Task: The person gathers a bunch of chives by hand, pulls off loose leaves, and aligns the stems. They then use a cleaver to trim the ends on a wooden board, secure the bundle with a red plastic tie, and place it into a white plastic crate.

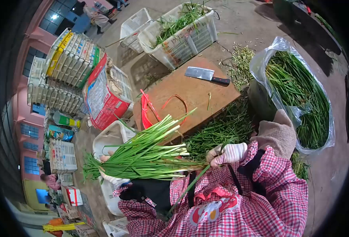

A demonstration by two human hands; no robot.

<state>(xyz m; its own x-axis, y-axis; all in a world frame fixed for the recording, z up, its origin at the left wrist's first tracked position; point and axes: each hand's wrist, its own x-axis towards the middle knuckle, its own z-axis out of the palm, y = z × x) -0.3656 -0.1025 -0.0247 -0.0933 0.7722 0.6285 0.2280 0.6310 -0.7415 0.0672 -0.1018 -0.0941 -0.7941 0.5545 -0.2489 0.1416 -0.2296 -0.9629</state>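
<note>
A bunch of long green garlic chives (143, 160) with pale stem ends lies across my lap, its ends pointing right. My gloved left hand (112, 178) is wrapped round the leafy side, mostly hidden beneath the leaves. At the stem ends, my gloved right hand (226, 155) is closed on a few thin stalks, and a long green leaf (190, 189) hangs from it toward my apron. Beyond the bunch stands a brown board (206, 93) with a cleaver (200, 74) lying on it. Red plastic ties (145, 108) lie at the board's left edge.
To the right, a clear plastic bag (257, 59) holds many green stalks. Loose greens (225, 136) lie below the board, with cut stem pieces (241, 63) on the floor. White crates (196, 43) stand ahead; stacked crates (60, 91) and a red sack (103, 98) are left.
</note>
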